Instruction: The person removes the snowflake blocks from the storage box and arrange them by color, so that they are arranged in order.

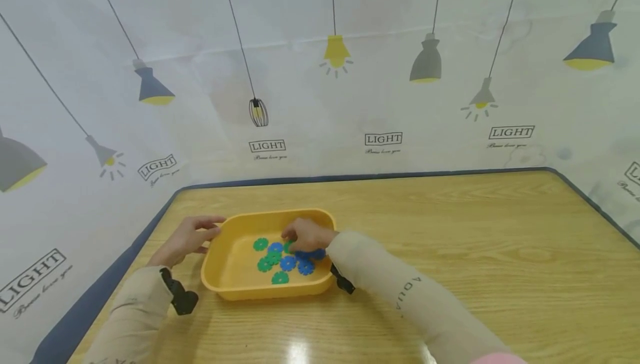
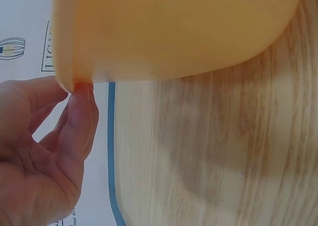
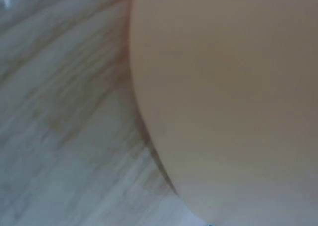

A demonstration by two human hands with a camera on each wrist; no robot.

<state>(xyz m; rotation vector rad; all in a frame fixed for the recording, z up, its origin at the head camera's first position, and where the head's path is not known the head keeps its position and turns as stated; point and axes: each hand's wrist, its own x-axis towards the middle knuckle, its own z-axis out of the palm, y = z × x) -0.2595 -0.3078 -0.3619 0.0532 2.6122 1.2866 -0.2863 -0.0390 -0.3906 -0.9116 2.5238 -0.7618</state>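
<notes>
A yellow plastic tub (image 1: pixel 220 258) stands on the table with several flower-shaped plastic discs in it. At the tub's left end my left hand (image 1: pixel 189 236) pinches the rim, as the left wrist view shows with fingers (image 2: pixel 79 116) on the tub wall (image 2: pixel 184 32). My right hand (image 1: pixel 310 234) reaches over the right side into the tub, fingertips pointing down at a green disc (image 1: pixel 289 246). I cannot tell whether it holds that disc. Blue discs (image 1: pixel 288 263) and more green discs (image 1: pixel 265 264) lie below and left of this hand. The right wrist view has only the tub's outer wall (image 3: pixel 228 87).
The wooden table (image 1: pixel 450 253) stretches away to the right of the tub. Behind it rises a white wall covering (image 1: pixel 320 103) printed with lamps. A dark blue edge (image 1: pixel 370 176) borders the tabletop. Black wrist straps (image 1: pixel 181 296) sit near the tub's front corners.
</notes>
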